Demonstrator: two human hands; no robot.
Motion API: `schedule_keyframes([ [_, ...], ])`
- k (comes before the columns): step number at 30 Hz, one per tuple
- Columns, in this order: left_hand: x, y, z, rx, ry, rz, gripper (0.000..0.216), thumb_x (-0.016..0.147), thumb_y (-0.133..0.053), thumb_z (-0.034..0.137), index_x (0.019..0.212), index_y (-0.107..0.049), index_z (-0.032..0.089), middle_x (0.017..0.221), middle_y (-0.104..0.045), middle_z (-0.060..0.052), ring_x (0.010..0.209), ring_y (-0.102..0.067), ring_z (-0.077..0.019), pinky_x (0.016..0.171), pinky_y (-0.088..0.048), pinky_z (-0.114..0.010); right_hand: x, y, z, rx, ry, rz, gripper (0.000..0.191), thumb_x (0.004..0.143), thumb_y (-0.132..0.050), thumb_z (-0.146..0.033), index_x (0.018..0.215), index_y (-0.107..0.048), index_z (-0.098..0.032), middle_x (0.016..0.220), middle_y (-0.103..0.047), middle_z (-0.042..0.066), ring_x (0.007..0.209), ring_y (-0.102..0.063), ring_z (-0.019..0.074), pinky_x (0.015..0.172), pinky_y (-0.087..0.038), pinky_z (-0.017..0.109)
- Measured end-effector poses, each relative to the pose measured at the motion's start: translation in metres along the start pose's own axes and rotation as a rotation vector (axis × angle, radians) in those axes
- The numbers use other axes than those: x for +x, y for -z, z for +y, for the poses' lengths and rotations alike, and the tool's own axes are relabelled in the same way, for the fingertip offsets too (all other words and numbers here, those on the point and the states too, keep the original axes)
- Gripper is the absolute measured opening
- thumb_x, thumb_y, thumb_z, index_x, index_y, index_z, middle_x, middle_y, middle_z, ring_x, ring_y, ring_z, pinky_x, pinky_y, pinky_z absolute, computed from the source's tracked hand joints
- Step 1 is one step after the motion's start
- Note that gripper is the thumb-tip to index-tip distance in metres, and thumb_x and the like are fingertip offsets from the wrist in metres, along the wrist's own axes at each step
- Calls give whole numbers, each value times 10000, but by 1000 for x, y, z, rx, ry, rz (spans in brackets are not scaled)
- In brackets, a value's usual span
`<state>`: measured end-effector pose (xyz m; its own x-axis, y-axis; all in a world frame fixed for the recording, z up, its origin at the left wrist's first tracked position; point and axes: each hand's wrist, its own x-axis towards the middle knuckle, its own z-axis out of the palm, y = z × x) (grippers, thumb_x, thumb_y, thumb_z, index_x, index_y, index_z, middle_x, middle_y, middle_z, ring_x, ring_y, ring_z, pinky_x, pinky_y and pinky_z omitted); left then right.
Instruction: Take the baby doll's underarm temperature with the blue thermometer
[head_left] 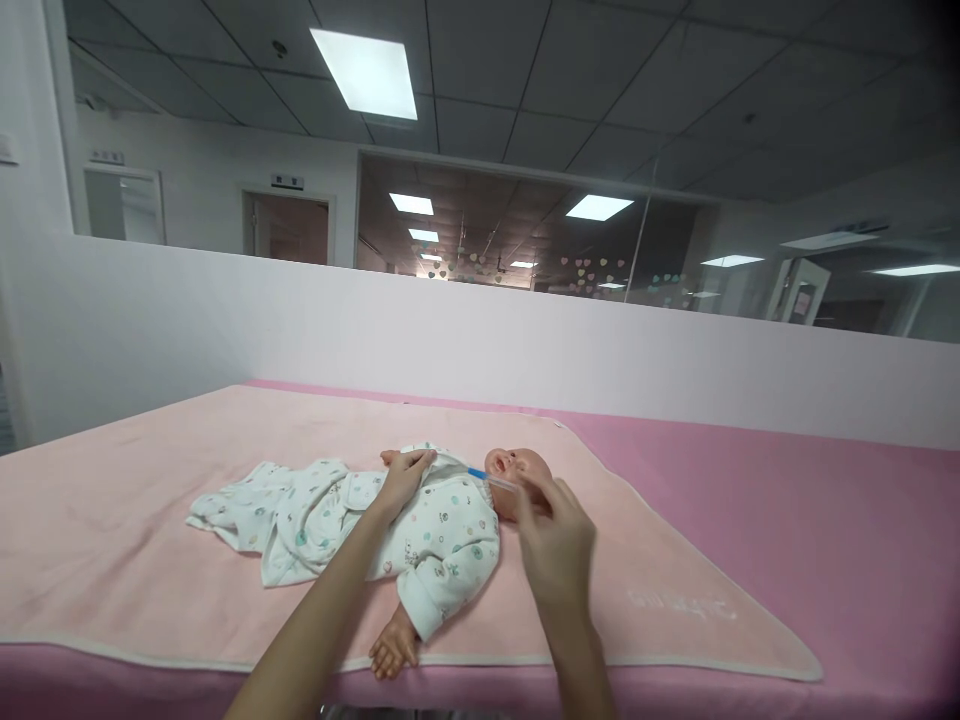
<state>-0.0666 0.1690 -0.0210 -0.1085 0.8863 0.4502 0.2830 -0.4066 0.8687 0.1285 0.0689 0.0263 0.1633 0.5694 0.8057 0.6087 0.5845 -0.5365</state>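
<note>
A baby doll [442,535] in a white patterned romper lies on its back on a light pink blanket [150,500], head toward the right. My left hand [403,482] rests flat on the doll's chest. My right hand [556,540] pinches a thin clear tube with a blue tip [486,478], a dropper or small syringe. The blue tip is just beside the doll's open mouth on the doll's head [517,470]. One doll hand [393,648] sticks out near the blanket's front edge.
The blanket covers a darker pink padded table [825,520] that runs off to the right. A white partition wall [525,340] stands right behind the table, with glass and an office space above it.
</note>
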Motion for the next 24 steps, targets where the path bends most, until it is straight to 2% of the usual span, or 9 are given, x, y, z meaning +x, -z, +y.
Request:
schedule_keyframes([
  [6,0,5,-1,-224,59,-29,451,673,-514,548,732,-644,121,630,-595,-28,659,-518,-171,613,-382,-262,33,-109,30,-199,69,-403,318,749,-361,-46,941,-586,-161,890,-616,60,811,-552,146,711,-383,233],
  [9,1,2,-5,-240,56,-84,418,679,-527,520,718,-650,123,637,-614,-35,652,-540,-171,612,-399,-263,30,-141,50,-352,55,-520,320,737,-348,-14,877,-601,-150,875,-594,76,781,-546,160,668,-368,241],
  [11,5,1,-6,-151,61,-107,419,690,-508,517,597,-638,129,566,-605,-34,614,-552,-167,614,-412,-267,25,-148,57,-392,35,-522,312,733,-350,-11,846,-608,-145,869,-578,83,775,-539,169,651,-361,246],
  [14,23,2,-3,159,100,-157,543,757,-374,521,449,-599,134,480,-595,-57,555,-572,-166,634,-434,-282,19,-145,61,-369,38,-489,340,712,-350,11,878,-608,-136,905,-554,93,812,-525,173,662,-359,243],
  [16,41,5,-1,498,98,-116,611,819,-218,473,559,-652,128,561,-644,-78,574,-597,-170,634,-442,-283,17,-142,61,-348,52,-459,381,680,-340,43,889,-609,-130,983,-527,107,851,-514,168,683,-359,236],
  [18,57,8,-4,601,82,-47,585,842,-151,397,829,-669,125,806,-679,-99,758,-616,-195,713,-431,-300,16,-141,62,-335,66,-439,412,648,-333,68,876,-615,-129,1018,-512,111,880,-503,165,707,-356,231],
  [20,66,8,-12,699,53,-24,489,835,-202,381,1033,-602,181,1041,-626,-78,995,-542,-218,846,-371,-338,16,-143,64,-339,80,-447,427,623,-339,81,863,-619,-133,961,-535,102,883,-497,167,724,-351,232],
  [21,67,7,-18,751,45,-41,442,820,-259,387,1077,-574,214,1096,-600,-66,1054,-503,-227,892,-331,-370,16,-144,64,-349,88,-460,425,618,-344,82,857,-620,-136,915,-550,94,876,-497,169,727,-348,233],
  [24,63,0,-34,904,76,-125,384,767,-374,417,999,-617,232,1029,-628,-90,1016,-520,-279,898,-280,-487,18,-146,66,-399,101,-508,365,657,-363,56,820,-619,-147,844,-578,81,826,-510,169,702,-349,234],
])
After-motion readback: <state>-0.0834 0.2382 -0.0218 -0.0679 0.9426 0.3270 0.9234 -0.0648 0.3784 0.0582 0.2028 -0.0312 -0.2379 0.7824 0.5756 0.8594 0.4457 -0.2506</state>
